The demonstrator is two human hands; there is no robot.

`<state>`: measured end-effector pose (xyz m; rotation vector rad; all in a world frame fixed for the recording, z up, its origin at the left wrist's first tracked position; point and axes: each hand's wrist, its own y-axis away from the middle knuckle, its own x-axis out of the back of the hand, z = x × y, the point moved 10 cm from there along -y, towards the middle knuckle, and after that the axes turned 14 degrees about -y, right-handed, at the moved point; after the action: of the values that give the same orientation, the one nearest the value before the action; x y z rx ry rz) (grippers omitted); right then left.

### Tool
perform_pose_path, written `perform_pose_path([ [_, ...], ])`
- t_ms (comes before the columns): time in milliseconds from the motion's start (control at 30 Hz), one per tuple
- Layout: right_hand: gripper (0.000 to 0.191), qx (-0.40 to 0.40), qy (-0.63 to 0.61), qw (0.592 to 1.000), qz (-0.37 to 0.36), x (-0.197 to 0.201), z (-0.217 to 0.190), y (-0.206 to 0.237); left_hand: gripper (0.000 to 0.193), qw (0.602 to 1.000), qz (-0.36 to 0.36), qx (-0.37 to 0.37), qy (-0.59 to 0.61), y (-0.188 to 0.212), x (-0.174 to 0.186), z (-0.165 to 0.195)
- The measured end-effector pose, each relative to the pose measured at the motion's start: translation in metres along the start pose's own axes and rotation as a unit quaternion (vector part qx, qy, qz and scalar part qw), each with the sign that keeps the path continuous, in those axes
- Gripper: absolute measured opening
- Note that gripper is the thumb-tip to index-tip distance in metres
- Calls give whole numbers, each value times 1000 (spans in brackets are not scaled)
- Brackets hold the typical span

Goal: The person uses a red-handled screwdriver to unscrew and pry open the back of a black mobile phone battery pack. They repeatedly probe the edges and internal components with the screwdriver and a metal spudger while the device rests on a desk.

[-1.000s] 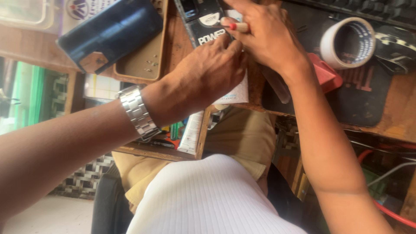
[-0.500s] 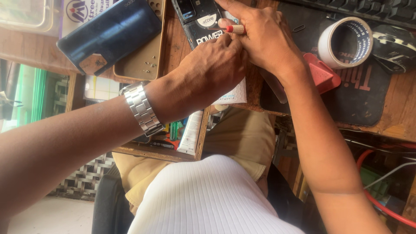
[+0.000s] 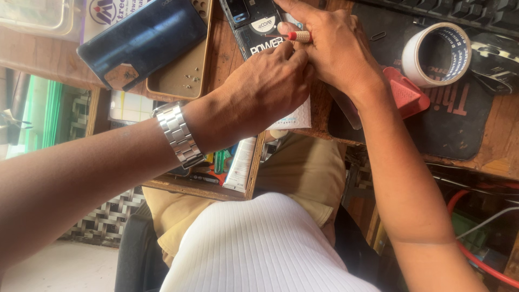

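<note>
An opened phone (image 3: 253, 24) with a black battery showing lies on the wooden desk at the top middle. My right hand (image 3: 330, 48) rests over its right side and pinches a small screwdriver (image 3: 297, 36) with a red and cream handle, its tip pointing left onto the phone. My left hand (image 3: 259, 92), with a steel watch (image 3: 178, 135) on the wrist, lies on the phone's lower edge, fingers curled and touching the right hand. Whether the left fingers grip anything is hidden.
A dark blue phone back cover (image 3: 143, 40) lies on a gold phone frame (image 3: 189, 65) at the upper left. A roll of white tape (image 3: 437, 54), a red plastic pick (image 3: 403, 92) and a black mat (image 3: 459, 124) sit at the right. A keyboard (image 3: 459, 8) runs along the top.
The view has shifted slightly. My right hand has turned the screwdriver so that its handle now shows further out between the fingers. Both hands stay on the phone.
</note>
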<state>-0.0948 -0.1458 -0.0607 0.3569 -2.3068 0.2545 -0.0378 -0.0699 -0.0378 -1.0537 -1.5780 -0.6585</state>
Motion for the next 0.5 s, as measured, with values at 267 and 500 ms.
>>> perform_pose_path([
  [267, 51, 46, -4, 999, 19, 5, -3, 3, 29, 999, 48, -7, -2, 0, 1, 2],
  [500, 40, 40, 4, 999, 20, 6, -1, 2, 28, 1000, 25, -18, -3, -5, -8, 1],
])
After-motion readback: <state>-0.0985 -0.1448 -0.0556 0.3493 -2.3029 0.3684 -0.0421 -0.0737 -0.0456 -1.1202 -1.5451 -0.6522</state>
